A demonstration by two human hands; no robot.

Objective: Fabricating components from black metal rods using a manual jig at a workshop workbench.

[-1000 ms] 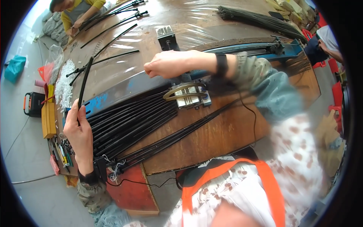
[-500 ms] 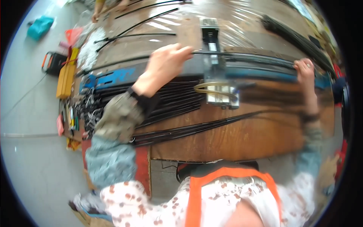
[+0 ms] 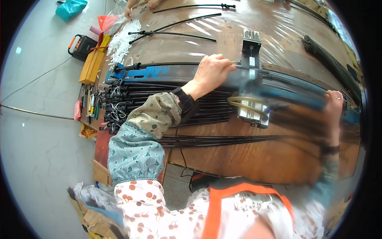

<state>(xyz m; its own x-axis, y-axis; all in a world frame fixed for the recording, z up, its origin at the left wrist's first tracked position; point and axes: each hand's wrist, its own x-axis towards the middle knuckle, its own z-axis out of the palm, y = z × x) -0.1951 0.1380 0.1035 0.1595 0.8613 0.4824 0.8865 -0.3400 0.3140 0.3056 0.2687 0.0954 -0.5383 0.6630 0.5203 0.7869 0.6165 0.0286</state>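
My left hand (image 3: 213, 73) is closed around a long black cable (image 3: 171, 64) that runs along a blue metal rail fixture (image 3: 153, 72). The cable's thicker left end lies at the rail's left end block. Just right of that hand stands a metal clamp unit (image 3: 252, 59) with a pale yellow hose (image 3: 244, 101) looped at its near part. My right hand (image 3: 334, 102) has its fingers curled in at the rail's far right end; what they hold is hidden and partly smeared by motion.
Many black cables with white ties (image 3: 115, 101) are bundled in front of the rail, and more cables (image 3: 223, 140) lie nearer. Several loose cables (image 3: 183, 20) rest at the back, near another person's hand (image 3: 128, 12). A dark rod bundle (image 3: 326, 53) lies back right; a yellow box (image 3: 91, 65) sits left.
The whole view has shifted, so the bench appears further right and lower. The cable's left end now lies at the rail's end block. My left hand still grips the cable.
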